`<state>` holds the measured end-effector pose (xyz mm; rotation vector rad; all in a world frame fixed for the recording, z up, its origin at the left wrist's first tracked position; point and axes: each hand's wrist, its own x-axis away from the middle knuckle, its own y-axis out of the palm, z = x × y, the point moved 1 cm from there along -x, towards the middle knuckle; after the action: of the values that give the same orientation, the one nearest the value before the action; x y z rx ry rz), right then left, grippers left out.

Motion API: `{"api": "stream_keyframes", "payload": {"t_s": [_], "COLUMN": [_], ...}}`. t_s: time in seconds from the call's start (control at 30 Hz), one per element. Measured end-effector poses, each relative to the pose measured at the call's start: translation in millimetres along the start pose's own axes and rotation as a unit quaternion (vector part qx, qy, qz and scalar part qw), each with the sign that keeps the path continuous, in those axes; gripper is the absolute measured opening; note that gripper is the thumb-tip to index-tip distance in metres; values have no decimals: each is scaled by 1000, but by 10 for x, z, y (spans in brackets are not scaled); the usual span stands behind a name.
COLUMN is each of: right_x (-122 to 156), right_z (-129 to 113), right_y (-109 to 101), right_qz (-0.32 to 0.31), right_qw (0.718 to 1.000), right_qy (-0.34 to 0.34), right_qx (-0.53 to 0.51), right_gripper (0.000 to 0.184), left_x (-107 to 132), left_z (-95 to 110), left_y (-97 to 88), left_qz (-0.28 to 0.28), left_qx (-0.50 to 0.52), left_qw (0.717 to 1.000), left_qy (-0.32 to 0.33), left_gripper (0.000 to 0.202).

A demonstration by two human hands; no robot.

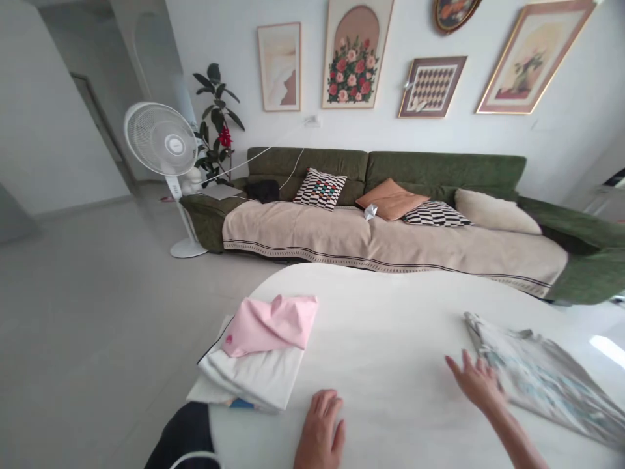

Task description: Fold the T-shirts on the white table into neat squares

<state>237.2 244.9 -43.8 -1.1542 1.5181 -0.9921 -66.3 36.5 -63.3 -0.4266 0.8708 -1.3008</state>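
Observation:
My left hand (321, 426) rests on the white table (381, 326) near its front edge, fingers loosely bent and nothing in them. To its upper left lies a stack of folded white cloth (266, 381), with a folded pink garment (273, 326) on top. My right hand (474, 381) is over the right part of the table, fingers spread. Beside it a grey garment with a bluish pattern (541, 374) lies spread out; whether the fingertips touch its near edge I cannot tell.
Behind the table stands a green sofa (312, 159) with a beige cover (303, 231) and several cushions. A white standing fan (163, 140) and a leafy plant (215, 117) are at the left. Something dark (183, 436) sits at the table's front left edge.

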Motion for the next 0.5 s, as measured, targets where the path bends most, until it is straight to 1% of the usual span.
{"api": "stream_keyframes", "payload": {"t_s": [0.03, 0.07, 0.1, 0.13, 0.17, 0.2, 0.23, 0.27, 0.3, 0.33, 0.37, 0.4, 0.43, 0.5], "right_x": [87, 207, 358, 527, 699, 857, 987, 1080, 1131, 1141, 1117, 1066, 1000, 854], "right_z": [-358, -774, -1227, -1686, -2125, -2525, -2867, -3143, -3347, -3479, -3542, -3541, -3483, -3225], "right_y": [-15, -25, -42, -67, -99, -136, -179, -228, -288, -361, -450, -556, -678, -960], "right_qz": [-17, -71, -113, -136, -144, -143, -140, -145, -147, -145, -138, -124, -107, -71], "right_qw": [1000, 994, 975, 950, 927, 911, 906, 906, 910, 916, 923, 929, 934, 940], "right_qy": [-13, -81, -177, -261, -320, -357, -370, -365, -350, -331, -309, -290, -274, -249], "right_qx": [-4, -31, -70, -107, -133, -147, -152, -160, -168, -175, -185, -195, -204, -222], "right_gripper": [64, 62, 58, 58, 61, 66, 69, 58, 43, 30, 24, 24, 27, 28], "left_x": [7, 15, 22, 29, 36, 43, 50, 58, 66, 75, 83, 89, 93, 79], "left_z": [14, 26, 35, 42, 44, 42, 36, 26, 15, 2, -9, -17, -20, -12], "left_y": [-9, -17, -25, -33, -38, -42, -43, -43, -42, -42, -43, -47, -54, -91], "left_qz": [2, 4, 6, 7, 6, 5, 3, 0, -2, -1, 3, 9, 18, 44], "left_qx": [8, 15, 21, 28, 34, 38, 42, 44, 48, 55, 65, 79, 98, 144], "left_qw": [1000, 1000, 1000, 1000, 999, 999, 999, 999, 999, 998, 998, 997, 995, 988], "left_qy": [-6, -10, -12, -14, -15, -16, -17, -15, -13, -10, -7, -6, -8, -31], "left_gripper": [32, 33, 33, 34, 36, 39, 43, 47, 50, 51, 52, 50, 46, 37]}}
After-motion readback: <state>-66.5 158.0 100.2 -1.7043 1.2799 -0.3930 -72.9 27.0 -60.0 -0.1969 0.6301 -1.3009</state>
